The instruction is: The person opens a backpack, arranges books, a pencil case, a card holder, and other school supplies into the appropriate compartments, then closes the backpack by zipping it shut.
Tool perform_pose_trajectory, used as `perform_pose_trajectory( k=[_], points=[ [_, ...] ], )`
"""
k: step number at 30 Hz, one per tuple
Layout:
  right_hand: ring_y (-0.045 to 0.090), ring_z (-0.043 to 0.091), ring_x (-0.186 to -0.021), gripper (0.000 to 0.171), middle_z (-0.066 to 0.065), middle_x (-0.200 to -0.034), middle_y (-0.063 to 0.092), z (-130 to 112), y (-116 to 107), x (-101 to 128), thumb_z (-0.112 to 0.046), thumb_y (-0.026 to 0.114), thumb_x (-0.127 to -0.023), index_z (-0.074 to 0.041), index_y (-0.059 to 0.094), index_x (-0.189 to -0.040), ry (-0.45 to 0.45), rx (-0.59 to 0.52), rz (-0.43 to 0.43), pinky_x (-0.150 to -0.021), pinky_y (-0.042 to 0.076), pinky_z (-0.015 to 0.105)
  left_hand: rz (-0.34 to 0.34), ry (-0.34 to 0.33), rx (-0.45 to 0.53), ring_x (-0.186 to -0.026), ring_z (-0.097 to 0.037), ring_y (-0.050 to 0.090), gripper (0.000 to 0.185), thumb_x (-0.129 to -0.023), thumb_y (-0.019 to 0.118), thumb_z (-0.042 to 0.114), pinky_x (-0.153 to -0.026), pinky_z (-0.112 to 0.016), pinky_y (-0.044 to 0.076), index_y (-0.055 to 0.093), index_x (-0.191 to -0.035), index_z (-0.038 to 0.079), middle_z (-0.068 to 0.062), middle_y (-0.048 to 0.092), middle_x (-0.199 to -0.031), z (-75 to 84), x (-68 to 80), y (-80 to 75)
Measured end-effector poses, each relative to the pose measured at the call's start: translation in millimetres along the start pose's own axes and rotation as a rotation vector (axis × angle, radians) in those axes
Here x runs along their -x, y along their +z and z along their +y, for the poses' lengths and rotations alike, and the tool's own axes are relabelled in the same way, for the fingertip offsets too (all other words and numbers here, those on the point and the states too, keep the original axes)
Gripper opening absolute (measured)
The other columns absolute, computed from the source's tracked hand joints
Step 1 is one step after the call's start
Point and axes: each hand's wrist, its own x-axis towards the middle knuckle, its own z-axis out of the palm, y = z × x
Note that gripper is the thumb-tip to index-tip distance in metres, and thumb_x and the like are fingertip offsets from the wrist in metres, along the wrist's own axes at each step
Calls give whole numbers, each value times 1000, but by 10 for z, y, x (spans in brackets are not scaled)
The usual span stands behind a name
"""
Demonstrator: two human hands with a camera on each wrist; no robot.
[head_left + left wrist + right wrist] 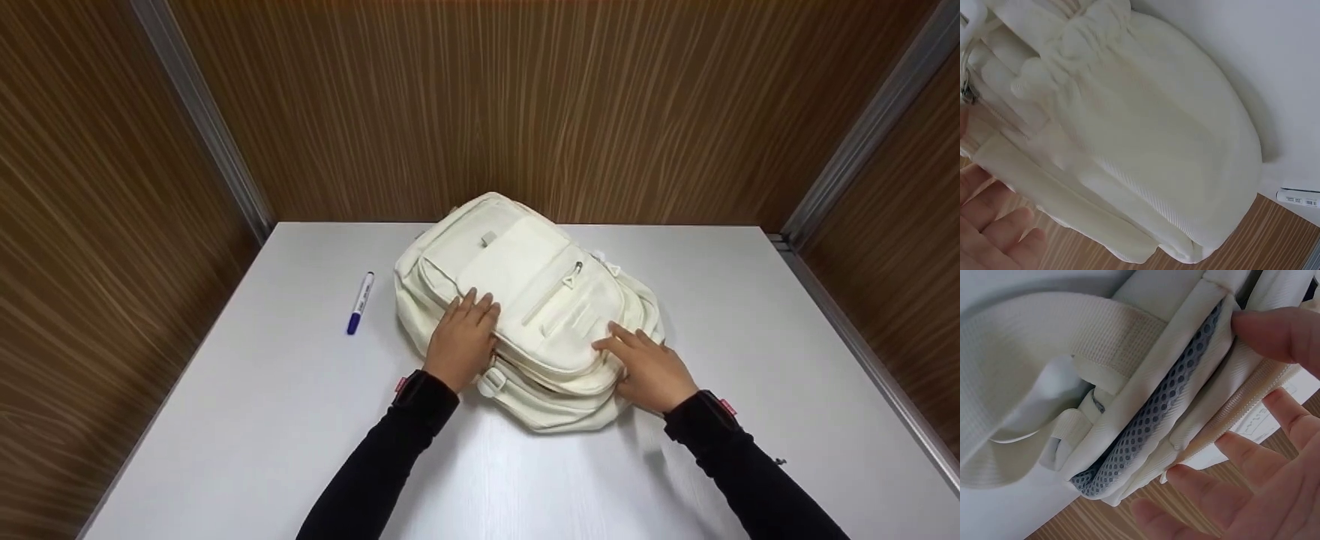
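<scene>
A cream backpack (525, 277) lies at a slant on the white table, its front pockets facing up. My left hand (463, 337) rests on the near edge of the front pocket, fingers extended. In the left wrist view the gathered side pocket (1145, 124) fills the middle, with the left fingers (1008, 228) at the lower left. My right hand (651, 367) touches the bag's lower right edge. The right wrist view shows the right thumb (1275, 332) against the bag's side and the fingertips along a zipper (1241, 405). Grey mesh (1157, 399) shows beside a strap (1089, 332).
A white marker with a blue cap (360, 304) lies on the table (262, 375) left of the backpack. Wood-grain panels (480, 105) stand behind and at both sides. A small dark thing (780, 461) shows beside the right sleeve.
</scene>
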Motion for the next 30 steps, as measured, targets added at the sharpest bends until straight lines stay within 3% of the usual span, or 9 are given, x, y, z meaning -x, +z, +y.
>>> perform_pose_trajectory(
  k=[4,13,23,30],
  points=[
    [43,56,-130,62,17,-152,43,73,-30,-42,7,61,-68,-20,62,-124,5,7,0,-91,38,77,33,25,17,-133,-30,52,45,-86,72,20,-113,-43,39,62,-129,11,-7,62,-135,5,-13,6],
    [50,51,-125,59,23,-146,47,238,-67,-131,7,58,-73,-19,59,-125,28,-5,2,-85,43,74,31,64,42,-133,-29,52,42,-88,70,19,-114,-44,38,62,-129,12,-6,63,-133,81,-9,18],
    [54,52,-118,57,27,-144,47,280,-74,-134,10,51,-80,-16,55,-130,25,8,28,-76,49,67,-77,35,84,-137,-27,48,48,-91,65,22,-114,-48,36,55,-137,15,-4,56,-141,118,-13,-3],
    [55,50,-119,47,28,-135,55,135,-124,-64,5,52,-84,-9,61,-127,32,25,140,-85,48,66,-92,33,94,-137,-27,47,47,-93,63,21,-114,-48,36,54,-138,14,-4,55,-142,103,-1,3]
  ],
)
